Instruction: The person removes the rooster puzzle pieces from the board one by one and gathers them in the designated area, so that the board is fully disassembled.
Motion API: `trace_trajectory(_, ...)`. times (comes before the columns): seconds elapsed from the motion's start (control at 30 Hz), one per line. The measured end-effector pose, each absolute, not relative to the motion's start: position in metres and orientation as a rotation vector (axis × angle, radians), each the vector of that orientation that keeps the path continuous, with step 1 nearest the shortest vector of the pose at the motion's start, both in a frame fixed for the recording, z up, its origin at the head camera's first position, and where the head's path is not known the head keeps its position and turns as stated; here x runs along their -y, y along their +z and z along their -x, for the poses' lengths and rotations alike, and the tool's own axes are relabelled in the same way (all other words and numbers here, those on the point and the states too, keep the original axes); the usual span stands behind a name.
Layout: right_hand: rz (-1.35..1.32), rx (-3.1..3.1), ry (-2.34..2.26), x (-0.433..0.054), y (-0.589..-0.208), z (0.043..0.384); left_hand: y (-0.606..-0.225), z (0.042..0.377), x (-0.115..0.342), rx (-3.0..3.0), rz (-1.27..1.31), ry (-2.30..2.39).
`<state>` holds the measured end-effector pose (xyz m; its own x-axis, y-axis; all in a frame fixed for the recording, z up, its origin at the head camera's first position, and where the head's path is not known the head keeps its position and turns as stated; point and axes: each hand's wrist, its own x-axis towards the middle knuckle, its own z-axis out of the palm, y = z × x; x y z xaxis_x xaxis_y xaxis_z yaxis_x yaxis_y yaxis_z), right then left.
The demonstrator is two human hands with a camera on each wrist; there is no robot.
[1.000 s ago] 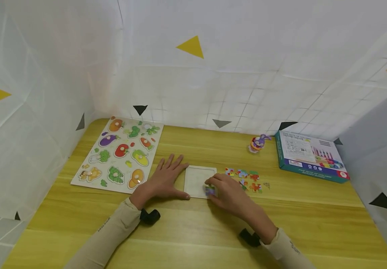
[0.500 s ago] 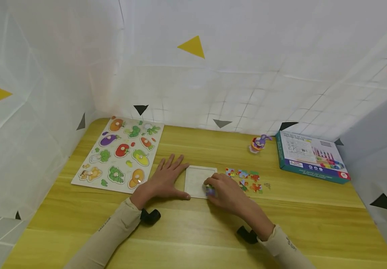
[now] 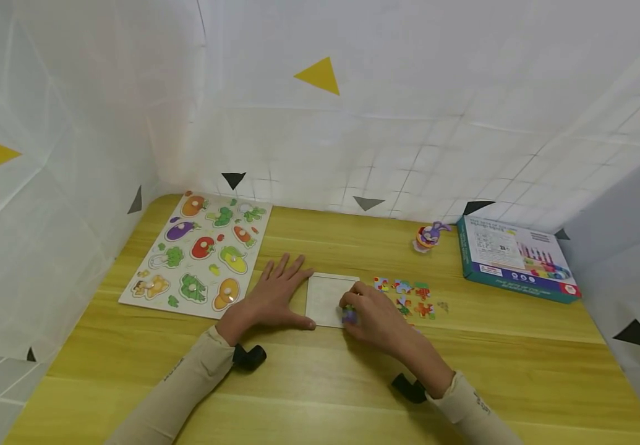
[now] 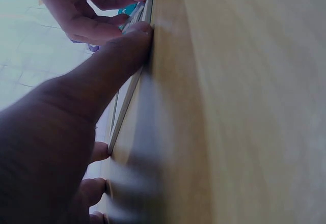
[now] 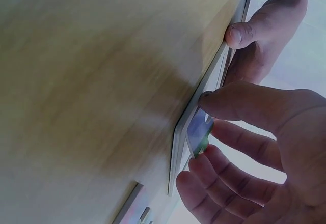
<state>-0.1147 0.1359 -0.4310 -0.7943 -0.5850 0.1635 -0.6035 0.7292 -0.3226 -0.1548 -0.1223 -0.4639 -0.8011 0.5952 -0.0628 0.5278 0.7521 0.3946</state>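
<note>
A pale square puzzle tray (image 3: 324, 299) with a raised rim lies on the wooden table. My left hand (image 3: 275, 298) lies flat at its left side, fingers spread, the thumb against the lower left corner. My right hand (image 3: 378, 316) pinches a purple-blue and green jigsaw piece (image 5: 199, 128) between thumb and fingers at the tray's lower right corner. In the right wrist view the piece is tilted against the tray's inside edge. Several loose jigsaw pieces (image 3: 424, 309) lie to the right of the tray, some partly hidden by the right hand.
A vegetable knob puzzle board (image 3: 212, 269) lies at the left. Behind the loose pieces stands a small purple rabbit figure (image 3: 430, 236). A teal and white box (image 3: 517, 256) lies at the back right. White sheeting (image 3: 397, 136) encloses the table's back and sides.
The right hand has stayed at the tray's lower right corner with the piece, its wrist shifting slightly left. The left hand has kept its place.
</note>
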Motion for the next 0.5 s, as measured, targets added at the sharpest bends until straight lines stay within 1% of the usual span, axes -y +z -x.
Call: trace_trajectory(0.5,-1.001,2.855,0.571,-0.1374,-0.4307,0.1130,-0.4617,0.1533,0.1217,-2.764,-0.896,0.574)
